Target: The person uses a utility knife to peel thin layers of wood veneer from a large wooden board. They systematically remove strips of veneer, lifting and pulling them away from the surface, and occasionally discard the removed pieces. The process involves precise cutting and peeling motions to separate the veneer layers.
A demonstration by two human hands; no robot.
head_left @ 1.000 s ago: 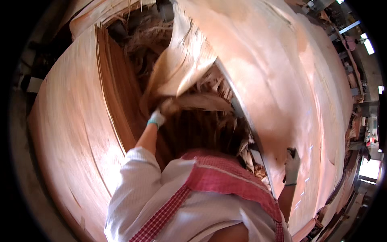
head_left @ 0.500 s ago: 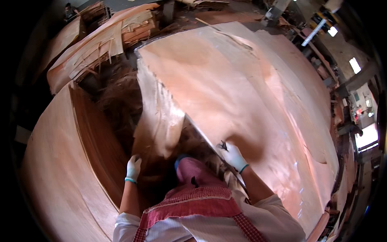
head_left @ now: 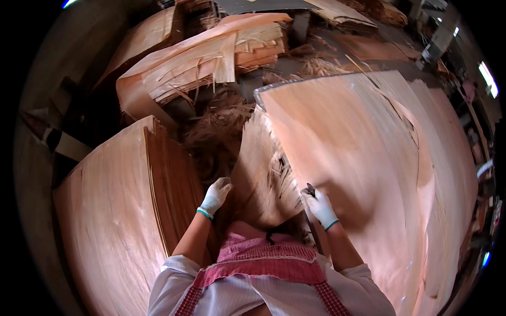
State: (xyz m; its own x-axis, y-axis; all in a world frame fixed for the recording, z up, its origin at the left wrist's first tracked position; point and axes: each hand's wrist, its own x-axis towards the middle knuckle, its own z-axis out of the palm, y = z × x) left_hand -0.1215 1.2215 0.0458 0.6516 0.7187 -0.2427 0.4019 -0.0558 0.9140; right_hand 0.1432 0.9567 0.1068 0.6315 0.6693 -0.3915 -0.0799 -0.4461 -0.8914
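My left hand (head_left: 215,197), in a white glove with a green cuff, is closed at the left edge of a ragged wood veneer strip (head_left: 262,181), pinching it. This strip hangs along the near-left side of a broad stack of veneer sheets (head_left: 363,152), its torn edge beside the stack's straight edge. My right hand (head_left: 320,208), gloved the same way, rests by that edge and is closed on a small dark tool (head_left: 310,189). Most of the tool is hidden in the fist, so its kind does not show.
To my left stands another thick veneer stack (head_left: 110,195). Shredded veneer scraps (head_left: 219,126) fill the gap between the stacks. Further off lies a pile of ragged-edged veneer (head_left: 211,58). A long split (head_left: 395,108) runs along the right stack's top sheet.
My view has shifted, so the stacks sit further right and lower. My left hand has moved up and closer to my right hand, bringing the veneer strip's edge along. The right hand still grips the tool.
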